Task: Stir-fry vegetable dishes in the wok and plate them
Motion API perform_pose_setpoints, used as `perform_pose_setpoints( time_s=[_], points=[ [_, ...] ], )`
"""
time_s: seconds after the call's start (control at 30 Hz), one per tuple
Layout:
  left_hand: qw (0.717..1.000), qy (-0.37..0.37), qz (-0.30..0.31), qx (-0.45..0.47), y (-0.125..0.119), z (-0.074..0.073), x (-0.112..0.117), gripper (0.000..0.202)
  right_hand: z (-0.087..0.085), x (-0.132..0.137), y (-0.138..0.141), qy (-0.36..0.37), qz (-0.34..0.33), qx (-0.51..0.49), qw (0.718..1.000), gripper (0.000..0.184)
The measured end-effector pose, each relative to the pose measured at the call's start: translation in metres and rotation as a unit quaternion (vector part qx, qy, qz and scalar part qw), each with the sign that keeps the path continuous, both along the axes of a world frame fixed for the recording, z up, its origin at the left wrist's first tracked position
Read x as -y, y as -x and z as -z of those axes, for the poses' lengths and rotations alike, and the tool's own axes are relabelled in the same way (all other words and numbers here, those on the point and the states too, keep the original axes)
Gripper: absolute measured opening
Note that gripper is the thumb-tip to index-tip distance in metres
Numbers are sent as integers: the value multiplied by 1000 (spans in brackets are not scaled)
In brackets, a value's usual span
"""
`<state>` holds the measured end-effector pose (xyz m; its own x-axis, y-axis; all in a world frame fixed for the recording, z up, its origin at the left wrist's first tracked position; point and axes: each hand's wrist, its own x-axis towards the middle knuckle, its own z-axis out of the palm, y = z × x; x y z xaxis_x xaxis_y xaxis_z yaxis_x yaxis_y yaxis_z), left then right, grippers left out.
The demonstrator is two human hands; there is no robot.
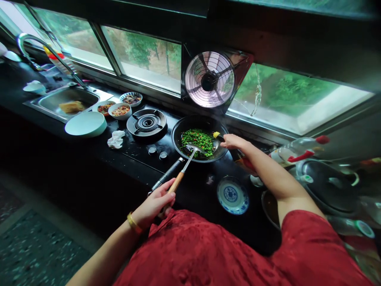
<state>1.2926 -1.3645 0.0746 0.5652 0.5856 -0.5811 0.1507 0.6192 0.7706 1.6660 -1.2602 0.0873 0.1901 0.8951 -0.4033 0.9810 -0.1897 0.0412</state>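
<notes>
A black pan (178, 137) of chopped green vegetables with red bits (199, 140) sits on the right burner of the stove. My left hand (154, 202) is closed round the wooden handle of a metal spatula (190, 154), whose blade rests in the greens. The pan's dark handle (166, 175) runs just beside that hand. My right hand (233, 141) is closed on a dark bottle with a yellow tip (217, 135), tilted over the pan's right rim.
The left burner (147, 123) is bare. Left of it are a crumpled cloth (116, 140), a white plate (85, 124), three small bowls of food (120, 110) and a sink (53, 104). A blue-patterned dish (232, 195) lies near me. A fan (208, 79) sits in the window. Bottles and pots crowd the right.
</notes>
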Motion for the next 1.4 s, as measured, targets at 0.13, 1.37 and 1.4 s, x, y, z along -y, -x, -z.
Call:
perform_pose_setpoints(
  time_s=[0.13, 1.37, 1.4],
  points=[
    [1000, 6, -3, 4, 5, 0, 0, 101, 2, -10, 5, 11, -10, 1, 1000, 31],
    [1000, -7, -1, -26, -22, -9, 8, 102, 4, 52, -125, -468, 251, -136, 837, 26],
    [999, -9, -2, -31, -23, -10, 9, 103, 14, 60, -136, -472, 269, -129, 830, 26]
  ],
)
